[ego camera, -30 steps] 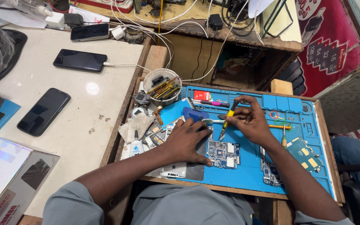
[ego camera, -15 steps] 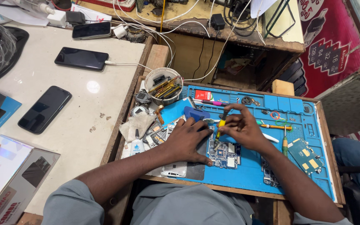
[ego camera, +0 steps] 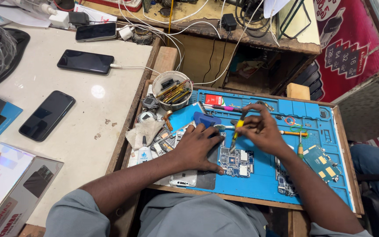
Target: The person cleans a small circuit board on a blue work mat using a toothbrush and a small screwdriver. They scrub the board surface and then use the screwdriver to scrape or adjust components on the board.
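Note:
My left hand [ego camera: 198, 147] lies flat on the blue work mat [ego camera: 264, 184], fingers spread, pressing beside an opened phone circuit board [ego camera: 237, 161]. My right hand [ego camera: 262, 129] grips a yellow-handled screwdriver [ego camera: 237, 129] like a pen, its tip pointing down onto the top of the board. Both forearms in grey sleeves reach in from the bottom of the view. A phone back shell [ego camera: 185, 177] lies under my left wrist.
A round tub of tools [ego camera: 172, 90] stands at the mat's back left. Loose boards [ego camera: 321, 162], screwdrivers [ego camera: 292, 133] and a pink pen [ego camera: 222, 107] lie on the mat. Three dark phones [ego camera: 47, 115] rest on the white table at left, with boxes [ego camera: 5, 193] near the front.
My right hand has moved left and down with the screwdriver, from the mat's back area to the circuit board. My left hand has stayed pressed beside the board.

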